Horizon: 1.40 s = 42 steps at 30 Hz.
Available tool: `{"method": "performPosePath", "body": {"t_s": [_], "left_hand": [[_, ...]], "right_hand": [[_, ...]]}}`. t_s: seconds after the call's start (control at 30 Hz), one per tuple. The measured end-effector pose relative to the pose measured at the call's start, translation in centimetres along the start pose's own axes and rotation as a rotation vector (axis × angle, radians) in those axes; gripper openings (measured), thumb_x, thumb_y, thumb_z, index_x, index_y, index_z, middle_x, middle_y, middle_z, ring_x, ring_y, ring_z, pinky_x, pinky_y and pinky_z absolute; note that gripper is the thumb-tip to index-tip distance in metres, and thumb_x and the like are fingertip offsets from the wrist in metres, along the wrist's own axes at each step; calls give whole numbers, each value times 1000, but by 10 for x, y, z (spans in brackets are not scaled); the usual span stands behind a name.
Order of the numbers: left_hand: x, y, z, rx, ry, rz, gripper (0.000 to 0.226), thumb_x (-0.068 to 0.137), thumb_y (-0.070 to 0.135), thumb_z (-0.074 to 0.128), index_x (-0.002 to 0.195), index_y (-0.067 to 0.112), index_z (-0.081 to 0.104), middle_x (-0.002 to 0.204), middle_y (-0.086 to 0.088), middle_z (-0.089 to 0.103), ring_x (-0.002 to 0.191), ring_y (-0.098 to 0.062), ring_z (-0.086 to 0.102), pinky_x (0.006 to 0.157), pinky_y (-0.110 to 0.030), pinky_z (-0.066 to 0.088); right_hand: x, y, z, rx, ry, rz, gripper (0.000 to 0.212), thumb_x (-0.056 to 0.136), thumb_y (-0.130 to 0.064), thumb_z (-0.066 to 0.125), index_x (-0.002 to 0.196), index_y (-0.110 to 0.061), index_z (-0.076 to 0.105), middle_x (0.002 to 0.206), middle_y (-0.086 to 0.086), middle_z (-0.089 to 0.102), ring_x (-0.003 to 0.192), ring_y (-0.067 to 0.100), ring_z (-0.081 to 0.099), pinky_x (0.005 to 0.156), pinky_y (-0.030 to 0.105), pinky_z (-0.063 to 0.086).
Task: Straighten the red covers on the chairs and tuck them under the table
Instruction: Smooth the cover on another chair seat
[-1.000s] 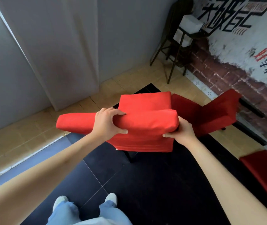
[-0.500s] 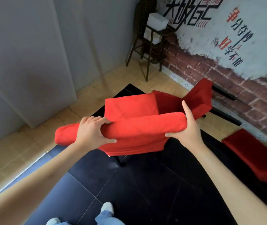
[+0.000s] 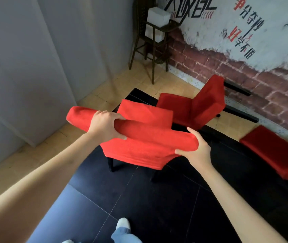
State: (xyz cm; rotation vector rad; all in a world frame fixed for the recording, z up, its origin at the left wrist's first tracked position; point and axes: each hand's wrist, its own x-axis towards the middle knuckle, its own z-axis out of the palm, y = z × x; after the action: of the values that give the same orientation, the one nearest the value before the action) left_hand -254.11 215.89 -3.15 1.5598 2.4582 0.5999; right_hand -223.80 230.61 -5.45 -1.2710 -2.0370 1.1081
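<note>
Jeans and one white shoe (image 3: 123,223) showed at the bottom of my view, planted on the dark floor tiles (image 3: 157,207). Just beyond them my two arms reached out to the nearest chair (image 3: 139,146), which stood on those tiles with its back toward me. My left hand (image 3: 104,126) was wrapped round the top of the chair back, fingers curled over the red cover (image 3: 148,137) and thumb underneath. My right hand (image 3: 196,149) pinched the cover's right corner, thumb below and fingers flat along its end.

The cloth looked bunched near that corner, so I judged the step in hand to be squaring the cover on the back. To do it well I would need to pull evenly with both hands (one-sided tugging would only twist the seam) and draw the hem down until it hung level.

Farther off a second red chair (image 3: 197,106) stood angled by the brick wall (image 3: 244,71), and a third red seat (image 3: 276,151) lay to the right. No tabletop was plainly visible, so I could not tell where the chairs belonged.
</note>
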Motion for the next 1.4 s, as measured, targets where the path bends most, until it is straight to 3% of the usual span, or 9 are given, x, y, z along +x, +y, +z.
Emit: {"method": "performPosePath", "body": {"t_s": [0.23,0.37,0.43,0.6,0.77,0.87,1.0,1.13,1.4], "left_hand": [[19,23,20,165,-102,29,82,42,71,79,114,34,61,108,11,67,103,-19,58,89,-32,33],[22,21,16,223,-161,16,80,43,72,77,112,34,62,99,9,67,98,-19,59,88,-33,37],[23,22,14,241,-184,15,78,46,69,80,112,33,62,98,9,67,98,-18,58,88,-32,37],[23,28,8,253,-219,11,76,50,60,85,115,28,64,96,4,67,96,-20,59,77,-27,35],[5,24,5,254,-239,17,76,50,63,84,114,29,64,99,3,66,98,-20,58,75,-27,39],[-6,17,1,257,-250,10,76,50,64,83,114,30,64,103,4,65,101,-19,57,80,-28,43],[-27,-3,-10,274,-244,-6,73,47,66,82,109,31,66,96,6,66,95,-19,59,71,-27,42],[-62,-31,-26,268,-238,-46,73,46,65,82,108,30,67,97,5,66,95,-19,59,73,-28,46],[-152,-87,-75,285,-257,-149,76,49,62,83,116,32,65,107,4,64,105,-19,58,86,-31,48]], "right_hand": [[-7,22,-10,38,36,112,98,54,-13,94,138,-35,49,120,-14,53,113,6,49,91,21,39],[-6,19,-11,40,-5,127,101,54,-12,94,139,-38,47,109,-27,50,98,-11,52,75,-1,37],[-5,17,-14,24,-41,119,102,53,-12,94,139,-40,46,106,-33,45,92,-22,49,66,-4,37],[-3,7,-16,-65,-117,80,83,55,-17,93,129,-30,59,102,-29,51,94,-7,51,68,-1,37],[-21,6,-11,-103,-99,78,73,55,-21,94,121,-30,64,97,-31,54,87,-20,48,65,-2,36],[-31,1,-5,-99,-97,88,72,54,-21,94,119,-30,65,97,-29,56,88,-16,50,65,1,38],[-47,-11,11,-91,-124,86,71,53,-22,94,118,-31,66,100,-27,58,90,-14,52,67,2,39],[-70,-28,38,-87,-165,70,71,51,-25,94,116,-32,66,103,-25,60,93,-14,54,68,1,40],[-132,-69,104,-96,-230,11,73,50,-31,94,118,-30,66,110,-15,65,100,-1,60,88,21,51]]}}
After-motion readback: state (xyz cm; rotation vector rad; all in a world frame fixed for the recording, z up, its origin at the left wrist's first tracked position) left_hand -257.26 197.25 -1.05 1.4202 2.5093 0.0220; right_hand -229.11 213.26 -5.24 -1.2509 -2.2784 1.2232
